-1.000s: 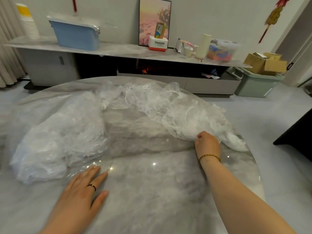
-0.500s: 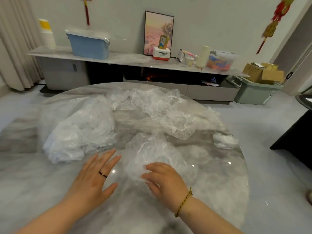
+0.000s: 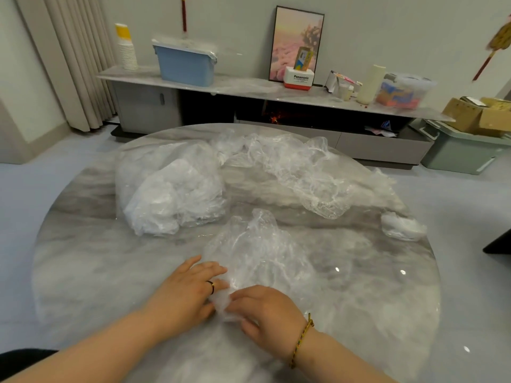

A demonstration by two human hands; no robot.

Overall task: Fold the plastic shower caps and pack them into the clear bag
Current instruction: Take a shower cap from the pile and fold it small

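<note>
One clear shower cap (image 3: pixel 257 250) lies spread on the round marble table (image 3: pixel 367 313) just in front of me. My left hand (image 3: pixel 185 291) and my right hand (image 3: pixel 265 310) meet at its near edge, and both pinch the bunched plastic there. A clear bag (image 3: pixel 171 194) stuffed with white folded caps lies at the left of the table. A heap of loose caps (image 3: pixel 298 172) runs across the far side, and a small folded cap (image 3: pixel 401 226) sits near the right edge.
Beyond the table stands a long low console (image 3: pixel 249 87) with a blue bin (image 3: pixel 185 64), a stack of paper cups (image 3: pixel 127 48), a picture and boxes. A green crate (image 3: pixel 464 153) with cardboard boxes stands on the floor at the right.
My right hand pulled one cap from the heap at the right toward me. My left hand slid right from the bare table, and both hands now pinch the cap's near edge.
</note>
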